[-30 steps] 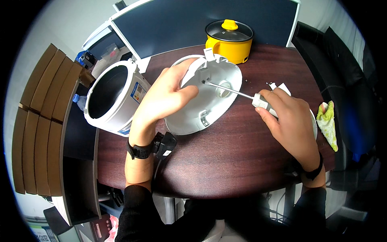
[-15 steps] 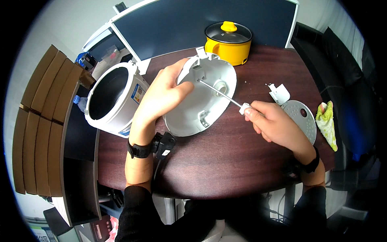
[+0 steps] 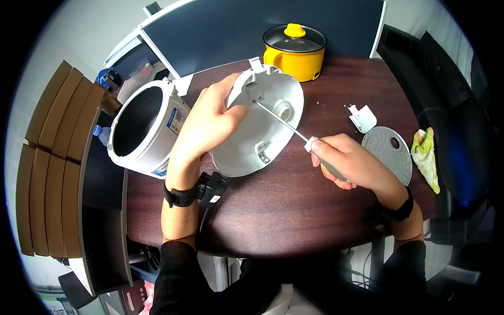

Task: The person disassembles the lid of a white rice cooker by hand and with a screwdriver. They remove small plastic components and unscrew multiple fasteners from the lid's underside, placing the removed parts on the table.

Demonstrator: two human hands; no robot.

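Note:
My left hand (image 3: 212, 118) grips the upper left rim of a white oval appliance lid (image 3: 239, 149), thumb over the edge. The lid is tilted up with its hollow inside toward me. It has a round socket and small clips inside. In my right hand (image 3: 349, 160) is a screwdriver (image 3: 283, 122), its fingers closed round the white and grey handle. The thin shaft slants up and left, and its tip meets the moulded bracket inside the lid's upper edge. Whether a screw sits under the tip is too small to tell.
A white cooker body (image 3: 149, 126) with a dark inside stands at left. Behind the lid is a yellow pot (image 3: 299, 55) with a glass cover. To the right lie a small white plastic piece (image 3: 363, 118), a perforated grey disc (image 3: 387, 155) and a green-and-white cloth (image 3: 425, 160).
My right hand's fingers have shifted on the screwdriver, so more of its grey handle shows. The tip stays at the bracket. The whole view has moved slightly.

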